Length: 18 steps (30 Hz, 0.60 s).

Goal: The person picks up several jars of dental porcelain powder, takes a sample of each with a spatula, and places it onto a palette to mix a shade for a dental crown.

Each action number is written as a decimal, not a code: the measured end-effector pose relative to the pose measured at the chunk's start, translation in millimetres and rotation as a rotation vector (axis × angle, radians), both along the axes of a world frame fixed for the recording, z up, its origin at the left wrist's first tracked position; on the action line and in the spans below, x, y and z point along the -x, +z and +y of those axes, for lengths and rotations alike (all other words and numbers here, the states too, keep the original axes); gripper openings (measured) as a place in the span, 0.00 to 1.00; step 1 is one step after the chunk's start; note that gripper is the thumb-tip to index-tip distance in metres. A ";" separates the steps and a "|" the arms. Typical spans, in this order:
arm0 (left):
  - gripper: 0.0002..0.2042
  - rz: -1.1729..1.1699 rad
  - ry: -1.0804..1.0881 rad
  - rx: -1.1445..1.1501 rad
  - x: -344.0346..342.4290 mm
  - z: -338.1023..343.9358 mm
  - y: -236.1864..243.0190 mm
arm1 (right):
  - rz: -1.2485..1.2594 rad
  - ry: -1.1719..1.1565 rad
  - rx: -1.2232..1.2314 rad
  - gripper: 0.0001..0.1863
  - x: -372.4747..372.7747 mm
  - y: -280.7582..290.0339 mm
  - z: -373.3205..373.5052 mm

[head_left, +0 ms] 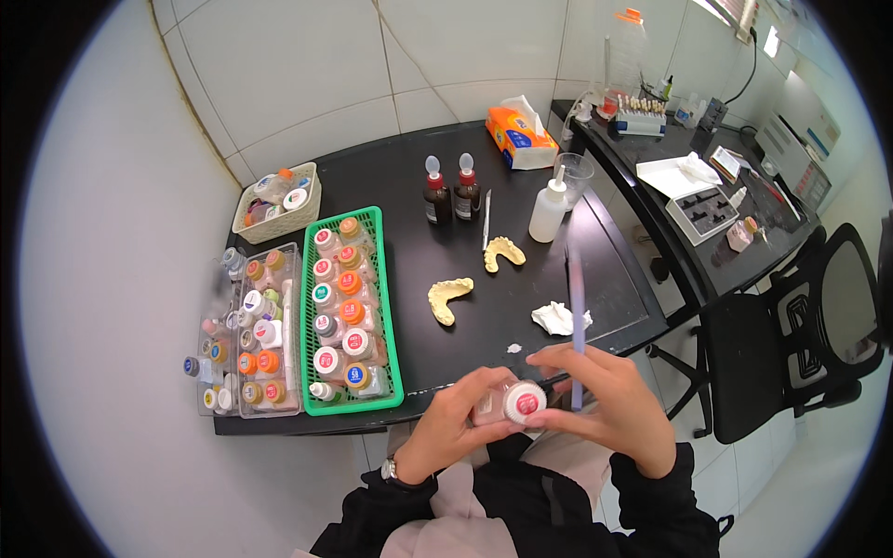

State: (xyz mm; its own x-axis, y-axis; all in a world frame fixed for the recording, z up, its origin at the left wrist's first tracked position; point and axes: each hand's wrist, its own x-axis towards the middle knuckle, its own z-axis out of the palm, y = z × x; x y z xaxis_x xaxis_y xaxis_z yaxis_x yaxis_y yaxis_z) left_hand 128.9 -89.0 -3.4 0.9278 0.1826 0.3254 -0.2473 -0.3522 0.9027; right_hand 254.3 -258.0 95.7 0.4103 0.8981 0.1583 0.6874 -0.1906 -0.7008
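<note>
My left hand [446,423] is closed around a small clear jar [487,407] with pinkish contents, tilted so its white ridged cap [526,401] with a red label points up and right. My right hand [614,400] has its thumb against the cap's edge. Between its fingers stands a slim, purple-handled tool [578,321], its dark upper end blurred. The jar is above my lap at the table's front edge. Beyond it lie two pale yellow dental arch casts [449,299] on the black table. A crumpled white tissue [558,319] rests close to my right hand.
A green basket [397,372] of capped jars stands left, beside a clear bin [295,325] and a cream basket [312,200]. Farther back are brown dropper bottles [437,200], a white squeeze bottle [547,216], a cup [576,177] and a tissue pack [521,138]. A chair [744,363] stands right.
</note>
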 end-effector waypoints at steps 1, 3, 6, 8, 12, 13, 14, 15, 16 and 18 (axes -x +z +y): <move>0.26 0.052 0.034 -0.006 -0.5 -1.4 5.8 | -0.002 -0.052 0.126 0.22 1.3 1.8 -0.9; 0.25 0.159 0.114 -0.024 -0.5 -2.3 13.4 | -0.110 -0.038 0.034 0.23 0.7 -12.7 3.7; 0.25 0.090 0.107 0.030 -7.7 2.9 7.2 | -0.070 -0.089 -0.048 0.21 -2.9 -17.4 8.6; 0.26 0.082 0.059 0.234 -9.2 5.5 -8.9 | -0.014 -0.134 -0.113 0.20 -11.9 -15.2 7.6; 0.26 -0.055 -0.021 0.256 -17.1 15.6 -26.2 | -0.225 -0.339 0.059 0.21 -40.3 -47.6 -0.3; 0.26 -0.061 -0.029 0.283 -17.9 16.8 -29.0 | -0.236 -0.360 0.115 0.21 -42.4 -54.9 0.6; 0.26 -0.062 -0.029 0.311 -16.5 17.7 -33.0 | -0.242 -0.373 0.172 0.20 -43.6 -62.3 2.8; 0.26 -0.063 -0.029 0.338 -15.2 18.2 -36.0 | -0.249 -0.385 0.228 0.20 -44.3 -67.1 4.4; 0.27 -0.056 -0.040 0.397 -15.1 17.7 -36.8 | -0.275 -0.370 0.185 0.20 -45.5 -69.0 5.9; 0.29 -0.043 -0.067 0.524 -17.2 17.6 -38.8 | -0.328 -0.347 0.106 0.19 -47.6 -69.9 8.2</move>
